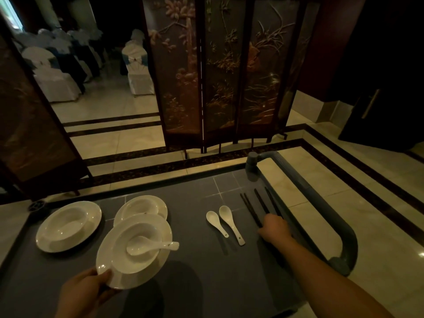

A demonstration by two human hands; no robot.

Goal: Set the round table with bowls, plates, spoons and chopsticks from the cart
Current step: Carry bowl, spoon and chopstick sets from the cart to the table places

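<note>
While the left hand point(91, 288) pinches the plate point(134, 251) with bowl and spoon above the cart point(206, 271), the right hand point(274, 228) closes its grip on the chopsticks point(252, 210), which need lifting next

No text, label, brand, number or sign can be read anywhere in this dim view.
</note>
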